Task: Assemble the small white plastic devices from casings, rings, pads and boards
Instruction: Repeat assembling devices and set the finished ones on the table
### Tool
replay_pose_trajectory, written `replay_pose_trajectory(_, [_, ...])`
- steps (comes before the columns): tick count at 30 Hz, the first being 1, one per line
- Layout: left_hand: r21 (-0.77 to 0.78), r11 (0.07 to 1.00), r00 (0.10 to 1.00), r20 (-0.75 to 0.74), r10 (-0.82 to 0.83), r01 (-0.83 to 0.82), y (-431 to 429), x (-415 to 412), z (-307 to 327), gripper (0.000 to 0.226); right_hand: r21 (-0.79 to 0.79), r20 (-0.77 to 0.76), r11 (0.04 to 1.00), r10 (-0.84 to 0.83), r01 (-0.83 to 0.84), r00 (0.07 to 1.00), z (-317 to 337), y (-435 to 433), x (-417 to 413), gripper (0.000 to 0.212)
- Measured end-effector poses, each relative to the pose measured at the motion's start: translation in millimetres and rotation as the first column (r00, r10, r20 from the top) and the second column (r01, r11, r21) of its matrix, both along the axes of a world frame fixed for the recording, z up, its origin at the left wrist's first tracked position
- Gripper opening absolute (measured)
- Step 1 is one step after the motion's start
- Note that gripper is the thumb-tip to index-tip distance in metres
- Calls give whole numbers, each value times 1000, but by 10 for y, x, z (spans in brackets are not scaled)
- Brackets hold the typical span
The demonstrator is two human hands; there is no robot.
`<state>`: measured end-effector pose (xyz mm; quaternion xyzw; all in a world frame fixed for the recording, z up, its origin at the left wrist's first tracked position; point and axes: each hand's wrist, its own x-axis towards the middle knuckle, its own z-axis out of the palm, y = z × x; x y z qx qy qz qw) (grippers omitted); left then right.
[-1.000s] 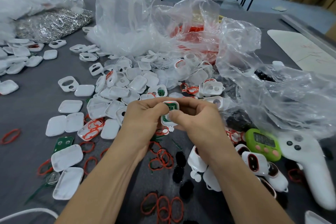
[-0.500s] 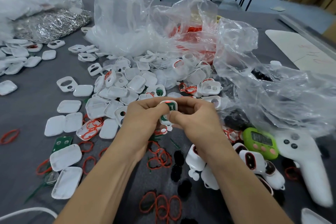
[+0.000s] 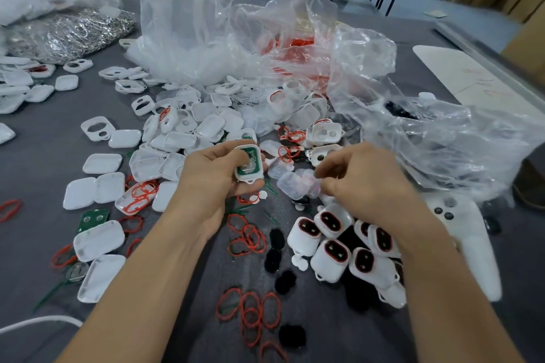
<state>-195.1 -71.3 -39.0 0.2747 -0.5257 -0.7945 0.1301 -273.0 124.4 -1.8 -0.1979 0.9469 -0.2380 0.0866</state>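
My left hand [image 3: 212,177] grips a white casing [image 3: 250,163] that has a green board seated in it, open side facing up. My right hand [image 3: 365,186] hovers to the right of it with fingers loosely curled and nothing seen between them, its fingertips beside a translucent white lid [image 3: 292,186] on the table. Several assembled white devices [image 3: 333,250] with red-ringed dark windows lie under my right wrist. Loose red rings [image 3: 247,237], black pads [image 3: 272,259] and a spare green board [image 3: 91,218] lie between my forearms and to the left.
A heap of white casings and lids [image 3: 182,138] spreads across the grey table [image 3: 38,162]. Crumpled clear plastic bags [image 3: 206,26] rise behind and at right [image 3: 448,138]. A white handheld controller [image 3: 472,247] lies at right; silver chains [image 3: 67,32] sit at far left.
My hands have parted: the right hand let go of the casing and moved right toward the loose lids, while the left hand keeps the casing with its board.
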Motion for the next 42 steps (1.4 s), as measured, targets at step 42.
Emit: replay_pose_trajectory(42, [108,895,898,-40,439,-432,-425,39,-5,23,120,-164,965,249,-231,954,-64,-1791,-562,25])
